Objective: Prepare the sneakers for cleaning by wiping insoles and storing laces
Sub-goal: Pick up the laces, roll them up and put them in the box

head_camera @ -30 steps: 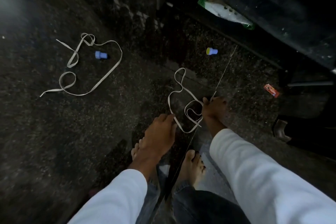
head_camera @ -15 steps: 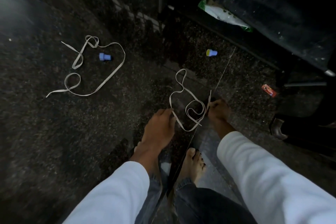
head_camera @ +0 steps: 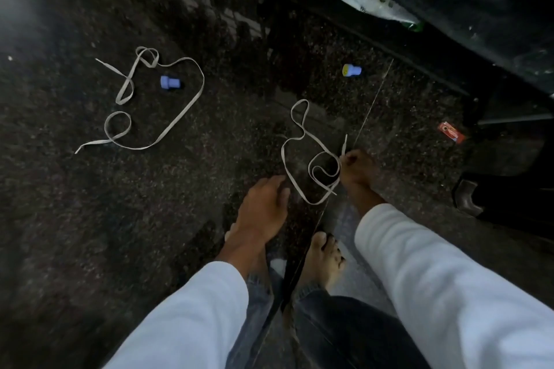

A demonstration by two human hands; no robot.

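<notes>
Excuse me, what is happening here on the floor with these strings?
A person in white sleeves is bending over a dark speckled floor to gather shoelaces. The right hand pinches one end of the near lace, which lies looped between both hands. The left hand is open beside it, at the lace's edge. A second lace lies untouched further left, curving around a small blue cap. No sneakers can be made out.

Left foot (head_camera: 239,237): mostly hidden under the left hand (head_camera: 263,207).
Dark object (head_camera: 506,198): cut off by the right edge, too dim to identify.
Green-white packet (head_camera: 371,0): print blurred, unreadable.
Red wrapper (head_camera: 451,132): too small to read.
</notes>
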